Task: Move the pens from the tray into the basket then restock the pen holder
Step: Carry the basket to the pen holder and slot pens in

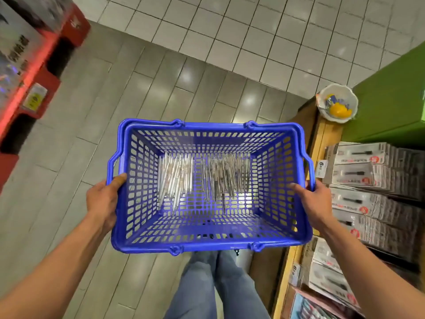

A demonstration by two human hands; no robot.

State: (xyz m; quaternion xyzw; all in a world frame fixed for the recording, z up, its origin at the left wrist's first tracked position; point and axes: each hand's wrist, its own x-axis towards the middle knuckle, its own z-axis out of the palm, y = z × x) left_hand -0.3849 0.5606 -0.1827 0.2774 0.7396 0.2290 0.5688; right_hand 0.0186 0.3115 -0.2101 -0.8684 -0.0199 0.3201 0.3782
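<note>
Basket carried over tiled floor, both hands on it.
Blue basket (pixel 208 242) centre frame; pens (pixel 202 180) heaped on its bottom. Left hand (pixel 103 201) grips the 9 o'clock rim, right hand (pixel 312 203) the 3 o'clock rim.

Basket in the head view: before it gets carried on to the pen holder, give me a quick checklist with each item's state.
1. Left hand grips the basket rim: ok.
2. Right hand grips the opposite rim: ok.
3. Pens lie inside on the basket floor: ok.
4. Basket held roughly level, nothing spilling: ok.
5. Tray emptied of pens: cannot tell, no tray in view.
6. Pen holder located: cannot tell; only packaged goods on the shelf at right.
</note>
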